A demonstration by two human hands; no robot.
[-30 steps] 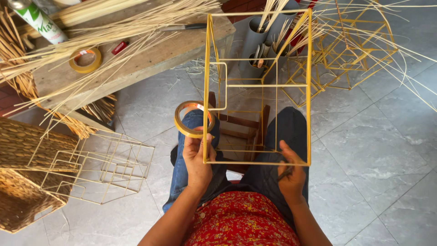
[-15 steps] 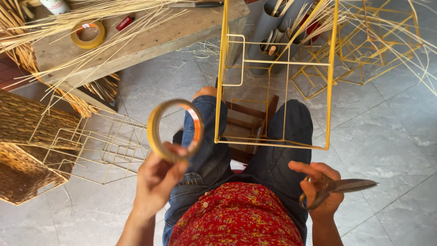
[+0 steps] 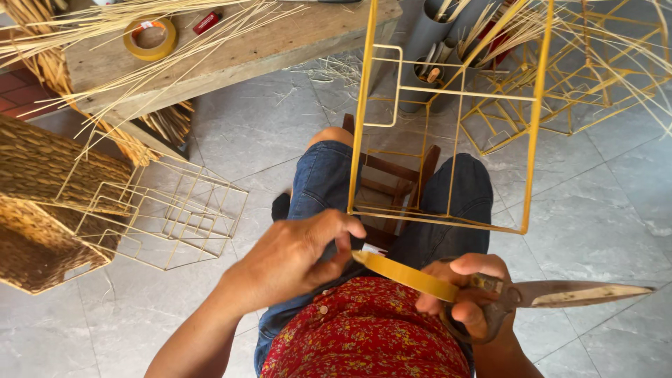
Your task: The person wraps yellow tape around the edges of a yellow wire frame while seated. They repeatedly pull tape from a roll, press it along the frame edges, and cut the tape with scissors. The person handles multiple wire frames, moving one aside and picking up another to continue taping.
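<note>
A strip of yellow tape (image 3: 409, 276) stretches across my lap between both hands. My left hand (image 3: 297, 255) pinches its left end with thumb and fingers; I cannot see the tape roll itself. My right hand (image 3: 465, 294) grips a pair of rusty scissors (image 3: 560, 295), blades pointing right, while its fingers also press the strip's right end. A tall yellow wire frame (image 3: 533, 133) stands on my knees just beyond the hands, open-sided and upright.
A wooden bench (image 3: 280, 42) at the top left carries another tape roll (image 3: 149, 38), a small red object (image 3: 206, 22) and loose reeds. Woven baskets (image 3: 42, 203) and a pale wire frame (image 3: 175, 210) lie left. Grey tubes (image 3: 430, 49) and more yellow frames (image 3: 595, 91) stand behind.
My left hand came down from holding the roll up to my lap. A strip of tape now spans both hands. The right hand took up the scissors and moved inward.
</note>
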